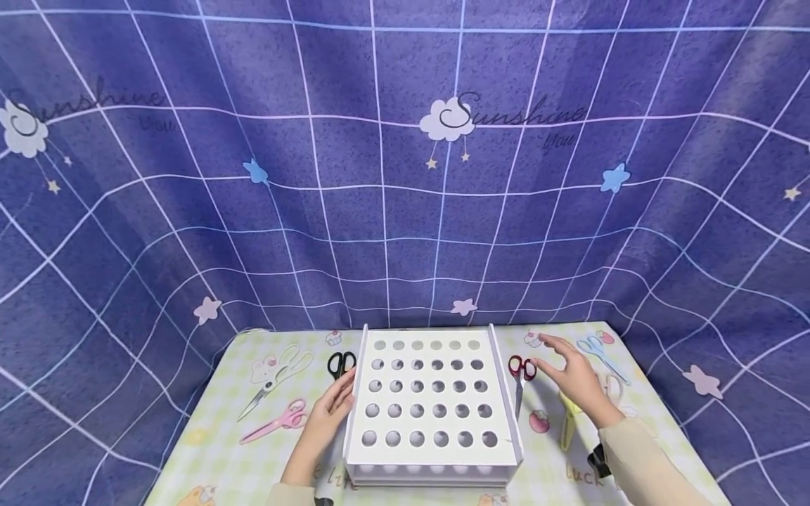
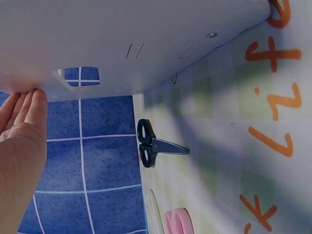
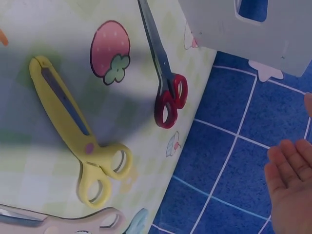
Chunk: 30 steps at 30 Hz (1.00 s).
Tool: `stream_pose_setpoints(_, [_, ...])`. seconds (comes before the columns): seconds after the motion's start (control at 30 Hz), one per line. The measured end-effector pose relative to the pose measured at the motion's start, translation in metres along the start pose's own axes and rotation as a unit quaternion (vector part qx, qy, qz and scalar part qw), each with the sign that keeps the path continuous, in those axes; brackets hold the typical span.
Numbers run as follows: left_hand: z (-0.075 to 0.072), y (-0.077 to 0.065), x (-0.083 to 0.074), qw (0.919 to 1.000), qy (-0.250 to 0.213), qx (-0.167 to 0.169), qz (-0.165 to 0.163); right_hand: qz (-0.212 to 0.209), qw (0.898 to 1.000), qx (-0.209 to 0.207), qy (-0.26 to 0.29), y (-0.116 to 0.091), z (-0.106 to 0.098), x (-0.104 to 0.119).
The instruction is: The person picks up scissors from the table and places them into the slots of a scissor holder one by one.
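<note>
A white box-like rack (image 1: 427, 424) with rows of round holes in its top stands mid-table between the hands. My left hand (image 1: 325, 416) rests its fingers against the rack's left side panel, and the left wrist view shows these fingertips (image 2: 36, 100) at the panel near a cut-out. Black-handled scissors (image 2: 148, 144) lie beside that side. On the other side, my right hand (image 1: 579, 379) is held over the table with thumb and fingers spread, holding nothing. It is nearest to red-handled scissors (image 3: 169, 83), which lie beside the rack's right panel.
At the left lie grey-bladed scissors with pale handles (image 1: 268, 386) and pink scissors (image 1: 272, 426). To the right are yellow scissors (image 3: 73, 129), pale pink scissors (image 3: 53, 226) and light blue scissors (image 1: 604, 358). A blue grid-patterned curtain (image 1: 405, 211) surrounds the table's back and sides.
</note>
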<state>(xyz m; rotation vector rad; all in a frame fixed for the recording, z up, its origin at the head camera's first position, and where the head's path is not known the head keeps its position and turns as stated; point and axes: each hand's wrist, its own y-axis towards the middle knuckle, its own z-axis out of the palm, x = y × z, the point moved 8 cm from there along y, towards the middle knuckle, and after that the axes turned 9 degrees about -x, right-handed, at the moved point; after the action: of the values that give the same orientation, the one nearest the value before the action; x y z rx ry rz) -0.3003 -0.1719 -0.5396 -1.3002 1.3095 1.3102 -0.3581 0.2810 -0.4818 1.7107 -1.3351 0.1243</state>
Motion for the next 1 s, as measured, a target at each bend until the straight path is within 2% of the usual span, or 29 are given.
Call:
stream_pose_setpoints(0.2, [-0.001,0.003,-0.002,0.9999,0.001,-0.001,0.011,-0.006,1.0,-0.007,0.003,0.009,0.001,-0.005])
stream_pose_setpoints(0.63, [-0.001,-0.001,-0.002,0.9997,0.022,-0.006,0.001,-0.002,1.0,-0.009,-0.006,0.017,0.005,-0.02])
stream_pose_setpoints(0.8, [-0.001,-0.002,-0.002,0.9999,0.011,-0.005,0.001,0.008,1.0,-0.007,-0.004,0.02,0.009,-0.029])
stream_pose_setpoints(1.0, [0.002,-0.002,-0.004,0.9998,0.001,0.009,0.016,0.022,1.0,-0.007,0.002,0.024,0.011,-0.037])
